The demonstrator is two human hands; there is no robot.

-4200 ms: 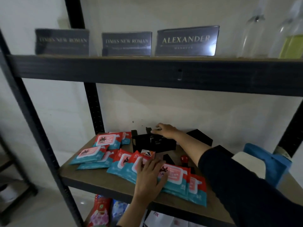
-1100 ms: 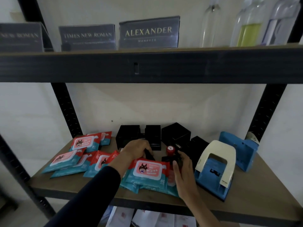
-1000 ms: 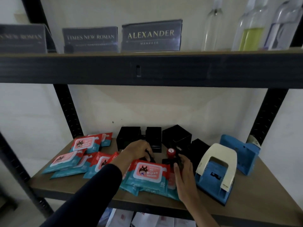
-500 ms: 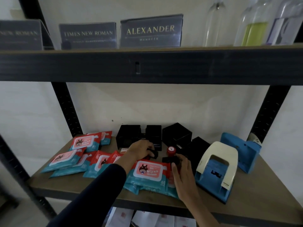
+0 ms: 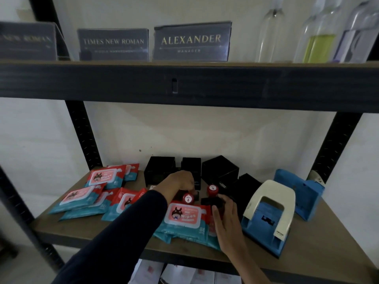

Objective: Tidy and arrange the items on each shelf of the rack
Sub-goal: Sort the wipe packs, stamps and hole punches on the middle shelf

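Observation:
On the middle shelf (image 5: pixel 311 255), my left hand (image 5: pixel 180 181) curls its fingers on a black stamp with a red knob (image 5: pixel 188 198), just in front of the black boxes (image 5: pixel 160 171). My right hand (image 5: pixel 225 218) grips the black base of a second red-knobbed stamp (image 5: pixel 212 189) beside it. Both hands work above a teal-and-red wipes pack (image 5: pixel 184 217). More wipes packs (image 5: pixel 80 198) lie scattered on the shelf's left half.
A cream-and-blue hole punch (image 5: pixel 268 214) and a blue one (image 5: pixel 297 193) stand right of my right hand. Other black boxes (image 5: pixel 219 171) line the back wall. The upper shelf (image 5: pixel 184 85) carries name plates (image 5: pixel 192 42) and glass bottles (image 5: pixel 317 37).
My left hand has shifted slightly and a second red-knobbed stamp now shows under its fingers. My right hand stays on the other stamp.

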